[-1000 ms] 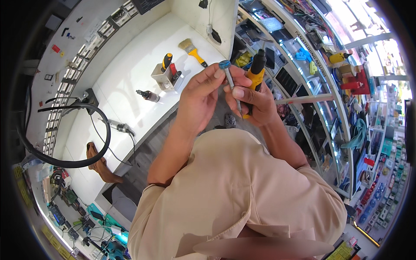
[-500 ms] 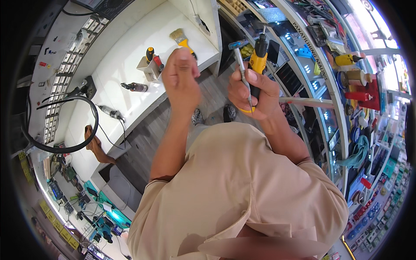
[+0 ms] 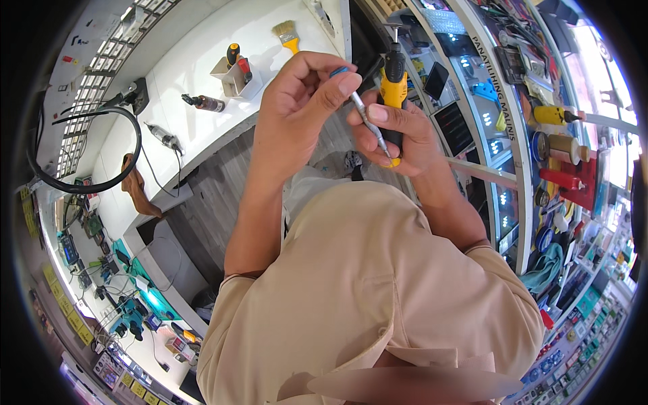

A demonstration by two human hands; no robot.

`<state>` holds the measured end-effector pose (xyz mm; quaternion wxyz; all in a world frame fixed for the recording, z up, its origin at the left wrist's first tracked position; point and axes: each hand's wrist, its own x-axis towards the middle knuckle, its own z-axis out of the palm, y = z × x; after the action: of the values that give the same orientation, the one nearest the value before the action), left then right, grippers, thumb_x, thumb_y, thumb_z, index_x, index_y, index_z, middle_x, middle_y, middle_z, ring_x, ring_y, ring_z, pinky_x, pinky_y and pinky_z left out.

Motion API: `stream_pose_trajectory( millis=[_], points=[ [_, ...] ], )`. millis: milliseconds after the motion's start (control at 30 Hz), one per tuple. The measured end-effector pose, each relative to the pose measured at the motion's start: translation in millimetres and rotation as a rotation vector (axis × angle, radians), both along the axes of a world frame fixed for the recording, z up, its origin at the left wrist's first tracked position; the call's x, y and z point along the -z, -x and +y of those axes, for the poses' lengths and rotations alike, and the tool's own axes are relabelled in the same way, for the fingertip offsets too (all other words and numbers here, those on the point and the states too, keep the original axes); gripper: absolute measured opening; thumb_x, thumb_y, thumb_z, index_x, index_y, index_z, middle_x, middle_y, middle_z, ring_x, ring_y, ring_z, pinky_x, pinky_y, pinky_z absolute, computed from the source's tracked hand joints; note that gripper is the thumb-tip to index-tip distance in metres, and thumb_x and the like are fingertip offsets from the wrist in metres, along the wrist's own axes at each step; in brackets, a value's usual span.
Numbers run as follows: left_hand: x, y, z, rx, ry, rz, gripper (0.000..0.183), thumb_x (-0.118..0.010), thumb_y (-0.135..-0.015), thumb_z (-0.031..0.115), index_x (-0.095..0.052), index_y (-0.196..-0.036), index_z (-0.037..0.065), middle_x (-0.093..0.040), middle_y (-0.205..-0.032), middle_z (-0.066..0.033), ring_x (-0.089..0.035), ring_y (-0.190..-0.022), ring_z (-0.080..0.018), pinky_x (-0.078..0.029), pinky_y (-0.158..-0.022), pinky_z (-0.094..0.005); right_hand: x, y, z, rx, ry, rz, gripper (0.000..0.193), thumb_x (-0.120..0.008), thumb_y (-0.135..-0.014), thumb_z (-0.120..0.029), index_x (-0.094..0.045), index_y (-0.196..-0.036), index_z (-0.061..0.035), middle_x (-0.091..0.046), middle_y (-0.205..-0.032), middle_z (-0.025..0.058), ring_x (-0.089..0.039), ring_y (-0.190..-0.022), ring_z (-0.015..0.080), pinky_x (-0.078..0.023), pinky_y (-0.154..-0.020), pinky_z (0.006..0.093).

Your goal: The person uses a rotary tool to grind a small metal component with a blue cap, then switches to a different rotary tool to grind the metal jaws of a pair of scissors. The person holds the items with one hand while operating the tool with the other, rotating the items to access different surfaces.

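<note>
White bench [image 3: 179, 77] and glass case [image 3: 499, 162] are flanking the wearer at left and right, with grey floor [image 3: 223, 196] showing between them. Left hand [image 3: 297, 111]: thumb and forefinger are pinching near the blue cap [image 3: 339, 71] of a slim screwdriver [image 3: 368, 120], while the other fingers are curling loosely. Right hand [image 3: 408, 138]: fingers are wrapping round a yellow-and-black power tool [image 3: 393, 84], and the thumb is pressing the screwdriver's silver shaft alongside it. The screwdriver is slanting between the two hands, its tip lying near the tool's lower end; a small flat-headed bit [image 3: 396, 28] is projecting from the tool's other end. Beyond the left hand, a brush [image 3: 287, 34] is resting on the bench; farther left, a yellow-and-black handle [image 3: 233, 52] is rising from a box [image 3: 233, 79], and a dark bottle-shaped item [image 3: 208, 103] is lying near it. Still farther left are lying a corded handpiece [image 3: 162, 135] and a brown object [image 3: 133, 192], with a black hose [image 3: 137, 145] looping in front. Beyond the right hand, a dark phone [image 3: 436, 81] is showing at the case, and a teal cloth [image 3: 545, 266] is hanging farther right.
</note>
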<state>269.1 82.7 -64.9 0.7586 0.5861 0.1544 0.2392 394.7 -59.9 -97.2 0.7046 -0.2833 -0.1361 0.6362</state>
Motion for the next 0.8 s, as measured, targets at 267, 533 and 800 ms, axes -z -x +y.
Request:
stream_pose_trajectory(
  millis=[267, 533, 800],
  points=[
    [-4.9, 20.3, 12.9, 0.114, -0.204, 0.274, 0.018, -0.071, -0.098, 0.015, -0.070, -0.111, 0.002, -0.061, -0.090, 0.0028, -0.052, -0.081, -0.0053, -0.043, -0.073, -0.0226, -21.5, -32.1, -8.8, -0.049, 0.243, -0.299, 0.030, -0.073, -0.092, -0.019, -0.071, -0.113, 0.0023, -0.066, -0.075, 0.0081, -0.049, -0.048, 0.0068, -0.035, -0.043, 0.0224],
    [1.3, 20.1, 33.8, 0.210, -0.163, 0.395, 0.035, -0.061, -0.104, 0.028, -0.068, -0.117, -0.004, -0.059, -0.090, -0.0006, -0.052, -0.083, -0.0120, -0.042, -0.079, -0.0256, -36.8, -40.9, 2.4, 0.288, 0.388, -0.599, 0.044, -0.066, -0.098, -0.043, -0.072, -0.104, 0.0001, -0.062, -0.070, 0.0050, -0.048, -0.049, 0.0074, -0.037, -0.049, 0.0227],
    [4.5, 23.7, 33.2, 0.156, 0.287, 0.226, 0.047, -0.047, -0.103, 0.025, -0.058, -0.132, -0.011, -0.046, -0.087, 0.0001, -0.044, -0.083, -0.0127, -0.038, -0.080, -0.0260, -11.7, 18.0, 3.1, 0.533, 0.502, -0.964, 0.025, -0.081, -0.089, -0.026, -0.069, -0.090, -0.0038, -0.059, -0.066, 0.0009, -0.054, -0.060, 0.0061, -0.042, -0.054, 0.0261]
  ],
)
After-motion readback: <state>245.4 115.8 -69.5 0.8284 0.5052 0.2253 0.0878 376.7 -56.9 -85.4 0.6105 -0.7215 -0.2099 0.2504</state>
